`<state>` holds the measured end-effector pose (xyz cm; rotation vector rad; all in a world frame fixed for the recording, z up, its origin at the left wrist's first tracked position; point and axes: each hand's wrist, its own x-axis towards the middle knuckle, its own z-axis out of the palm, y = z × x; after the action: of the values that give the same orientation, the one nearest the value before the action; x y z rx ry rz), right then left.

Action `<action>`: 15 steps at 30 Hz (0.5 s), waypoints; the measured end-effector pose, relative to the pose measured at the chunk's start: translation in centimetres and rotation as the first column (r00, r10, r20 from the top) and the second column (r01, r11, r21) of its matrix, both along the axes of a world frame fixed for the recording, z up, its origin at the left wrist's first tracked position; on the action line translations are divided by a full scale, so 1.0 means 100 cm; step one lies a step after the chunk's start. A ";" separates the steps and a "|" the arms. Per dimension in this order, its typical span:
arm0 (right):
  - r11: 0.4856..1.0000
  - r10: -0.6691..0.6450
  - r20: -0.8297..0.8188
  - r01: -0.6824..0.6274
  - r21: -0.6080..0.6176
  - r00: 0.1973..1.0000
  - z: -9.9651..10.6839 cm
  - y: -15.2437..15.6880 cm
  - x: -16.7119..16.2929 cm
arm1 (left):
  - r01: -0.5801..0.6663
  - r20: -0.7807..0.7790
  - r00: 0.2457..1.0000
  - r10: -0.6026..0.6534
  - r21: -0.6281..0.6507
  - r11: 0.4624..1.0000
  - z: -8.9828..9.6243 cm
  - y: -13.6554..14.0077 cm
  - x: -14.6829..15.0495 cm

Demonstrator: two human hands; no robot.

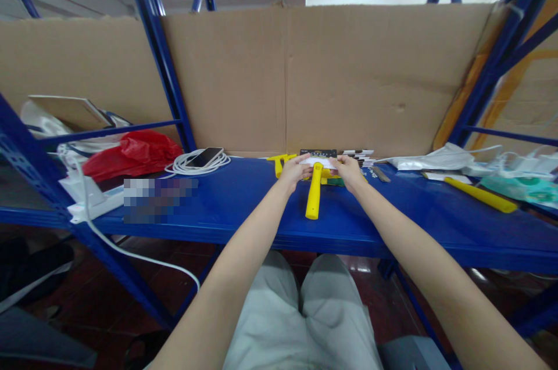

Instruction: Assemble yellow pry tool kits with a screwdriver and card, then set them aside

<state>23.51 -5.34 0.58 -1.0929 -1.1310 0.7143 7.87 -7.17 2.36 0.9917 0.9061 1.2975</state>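
Note:
Out over the blue shelf, a yellow-handled tool with a wide white head (pixel 314 198) is between my hands, its handle toward me. My left hand (pixel 295 172) has its fingers closed on the left end of the white head. At the right end, my right hand (pixel 349 171) pinches it the same way. The head's exact kind is too small to tell. Just left of my left hand is another yellow piece (pixel 276 164), partly hidden. Dark and green printed packaging lies behind the tool, partly covered by my hands.
The blue shelf (pixel 235 201) has a cardboard back wall (pixel 349 79) and blue uprights. On its left are a phone (pixel 207 156) on a coiled white cable, a red bag (pixel 135 152) and a white power strip (pixel 102 204). Rightward lie a yellow handle (pixel 482 194) and white masks (pixel 429 159).

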 end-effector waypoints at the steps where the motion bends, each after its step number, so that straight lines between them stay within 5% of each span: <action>1: 1.000 -0.001 -0.005 0.001 0.002 1.000 0.000 0.000 0.000 | 0.002 0.005 1.000 -0.002 0.000 1.000 0.000 0.000 0.000; 10: 0.996 -0.076 0.043 0.074 0.054 0.996 -0.005 0.006 0.000 | -0.022 0.090 0.996 0.023 -0.014 1.000 -0.002 0.001 0.004; 15: 0.922 -0.338 0.399 0.215 0.321 0.852 -0.002 -0.002 0.004 | -0.078 0.107 0.991 0.083 -0.049 0.996 0.000 0.001 0.003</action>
<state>23.95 -5.57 0.39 -1.1894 -1.3727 0.0655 8.22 -7.11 2.32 0.8484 0.8950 1.3799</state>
